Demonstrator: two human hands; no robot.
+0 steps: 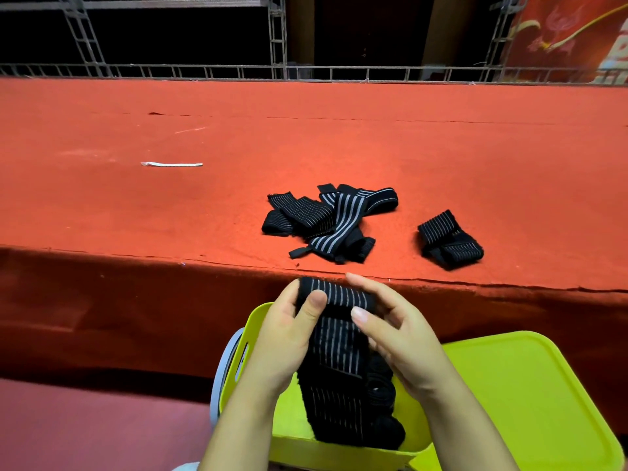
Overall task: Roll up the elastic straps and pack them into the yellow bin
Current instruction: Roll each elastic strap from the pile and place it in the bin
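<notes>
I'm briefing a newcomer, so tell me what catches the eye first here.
Both hands, left hand and right hand, grip a black striped strap, rolling its top end above the yellow bin. Beyond them, on the red table, lies a loose pile of straps, with one folded strap apart to its right.

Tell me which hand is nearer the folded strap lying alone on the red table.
Right hand; the folded strap lies beyond it, slightly right. Left hand sits further left.

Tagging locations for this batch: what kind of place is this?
Probably an event stage: a raised platform covered in red carpet, metal truss framing behind it and a red printed backdrop at the far right.
</notes>
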